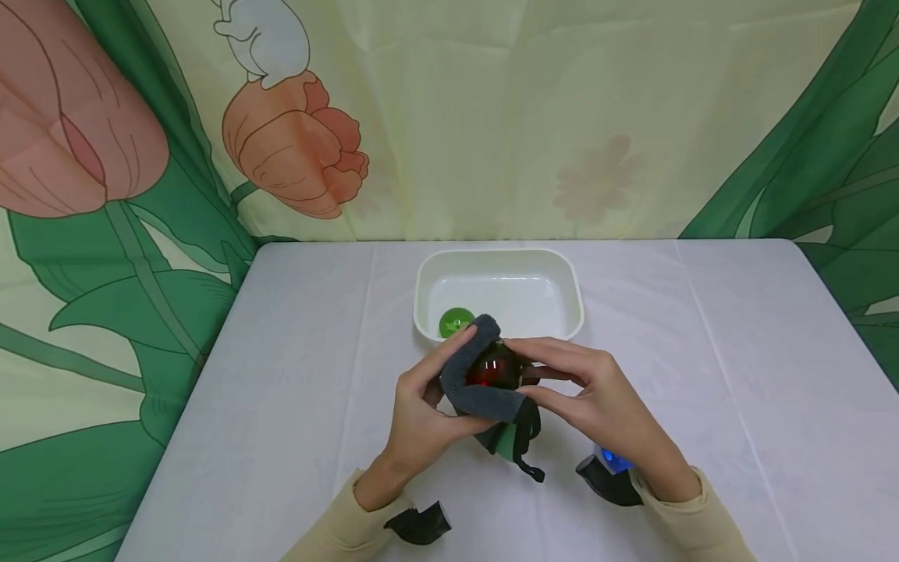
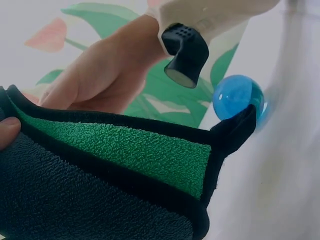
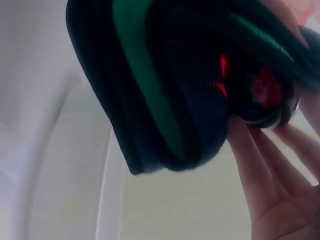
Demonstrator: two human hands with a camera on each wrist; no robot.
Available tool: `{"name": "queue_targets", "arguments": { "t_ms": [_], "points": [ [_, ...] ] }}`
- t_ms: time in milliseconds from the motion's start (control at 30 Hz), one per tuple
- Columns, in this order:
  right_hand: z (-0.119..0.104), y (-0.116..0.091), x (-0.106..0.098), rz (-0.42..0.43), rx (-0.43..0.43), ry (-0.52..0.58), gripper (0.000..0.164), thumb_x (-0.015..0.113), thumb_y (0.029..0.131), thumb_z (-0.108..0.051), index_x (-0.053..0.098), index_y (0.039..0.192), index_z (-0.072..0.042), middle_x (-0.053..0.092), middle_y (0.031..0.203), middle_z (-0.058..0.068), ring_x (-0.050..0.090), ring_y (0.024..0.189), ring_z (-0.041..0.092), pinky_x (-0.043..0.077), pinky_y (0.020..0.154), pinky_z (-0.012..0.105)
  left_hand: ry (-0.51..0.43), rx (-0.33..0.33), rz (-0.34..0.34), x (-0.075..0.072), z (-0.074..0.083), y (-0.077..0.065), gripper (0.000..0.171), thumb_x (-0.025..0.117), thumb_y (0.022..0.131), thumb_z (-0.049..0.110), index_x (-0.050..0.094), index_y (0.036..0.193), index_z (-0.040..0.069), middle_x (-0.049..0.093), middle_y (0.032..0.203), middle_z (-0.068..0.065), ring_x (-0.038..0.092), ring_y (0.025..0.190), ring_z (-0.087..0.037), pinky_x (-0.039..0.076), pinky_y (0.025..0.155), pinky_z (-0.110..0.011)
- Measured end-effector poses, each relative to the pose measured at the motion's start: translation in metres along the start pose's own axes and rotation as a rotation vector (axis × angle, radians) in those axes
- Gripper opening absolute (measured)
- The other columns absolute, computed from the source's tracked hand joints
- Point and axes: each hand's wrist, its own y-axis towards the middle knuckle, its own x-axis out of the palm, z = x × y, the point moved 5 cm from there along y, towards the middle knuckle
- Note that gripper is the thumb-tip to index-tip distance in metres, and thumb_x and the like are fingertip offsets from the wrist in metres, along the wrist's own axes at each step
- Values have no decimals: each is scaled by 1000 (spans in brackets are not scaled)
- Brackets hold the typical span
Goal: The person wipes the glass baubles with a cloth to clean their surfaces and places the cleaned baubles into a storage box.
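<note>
A dark red glass ball (image 1: 495, 364) is held above the table, just in front of the white dish. My right hand (image 1: 597, 394) pinches it between thumb and fingers from the right. Folded partly around the ball is a dark grey towelling cloth (image 1: 469, 394), which my left hand (image 1: 421, 414) grips from the left. The left wrist view shows the cloth's green side (image 2: 150, 152) and black edging, with a loop at one corner. In the right wrist view the red ball (image 3: 265, 90) sits against the cloth, fingertips on its lower side.
Behind the hands stands a white rectangular dish (image 1: 499, 254) with a green ball (image 1: 456, 320) in its front left corner. A blue ball (image 2: 234, 97) lies on the white-covered table, partly hidden by my right wrist in the head view. A printed curtain (image 1: 492, 117) hangs behind the table.
</note>
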Motion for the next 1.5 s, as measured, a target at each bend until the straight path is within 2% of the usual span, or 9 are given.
{"name": "queue_targets", "arguments": {
  "t_ms": [267,367,500,733,833,967,1133,1300,1500],
  "points": [
    [-12,0,-2,-3,-336,-97,36,68,94,-19,67,125,-2,63,132,14,57,126,19,50,97,20,-13,-2,1,1,1,-1,83,82,66,-18,50,141,-4,53,141,-24,55,130,-29,48,102,-39],
    [-13,1,0,4,-399,-101,35,63,97,-23,68,123,-1,63,132,15,57,126,20,50,96,19,-5,7,-6,1,2,-1,83,82,66,-17,50,141,-4,53,141,-24,55,130,-30,49,101,-39],
    [-14,1,-1,16,-355,-97,35,66,95,-22,69,123,-1,64,130,15,59,124,19,52,93,18,13,10,-16,1,2,-1,83,82,66,-17,50,141,-3,52,143,-23,52,133,-30,48,102,-38],
    [3,-1,-2,-15,42,64,51,77,81,4,65,130,-5,66,128,12,66,112,10,57,85,28,24,3,-29,2,1,-3,83,83,66,-16,50,141,-3,51,144,-22,49,135,-31,47,103,-38],
    [6,-1,-3,-30,106,57,53,77,81,4,64,131,-8,66,129,9,66,112,9,58,84,30,20,1,-22,3,0,-3,83,83,65,-16,51,141,-3,53,142,-22,52,133,-30,48,102,-39],
    [3,0,-4,-47,58,23,54,77,81,3,64,132,-9,64,132,5,64,116,12,56,90,29,5,-8,-14,3,-1,-2,82,82,66,-17,50,141,-3,55,140,-22,56,128,-29,49,100,-40],
    [-6,0,-7,-43,-108,-54,55,79,76,8,67,127,-8,63,134,7,59,124,15,51,97,22,-36,-48,-7,1,-2,-1,82,82,68,-16,50,142,-1,55,140,-21,60,124,-28,52,98,-39],
    [-8,-1,-4,-77,-250,-67,37,70,92,-10,66,128,-6,60,137,12,55,129,18,50,96,19,-71,-80,-8,2,-3,-1,82,81,70,-15,49,144,0,55,140,-21,61,122,-29,52,97,-39],
    [-7,-1,-2,-57,-267,-71,36,62,97,-24,67,128,-6,61,136,11,56,128,17,51,94,19,-75,-85,-12,1,-2,-1,83,81,70,-15,48,144,0,54,141,-21,60,123,-29,52,98,-38]
  ]
}}
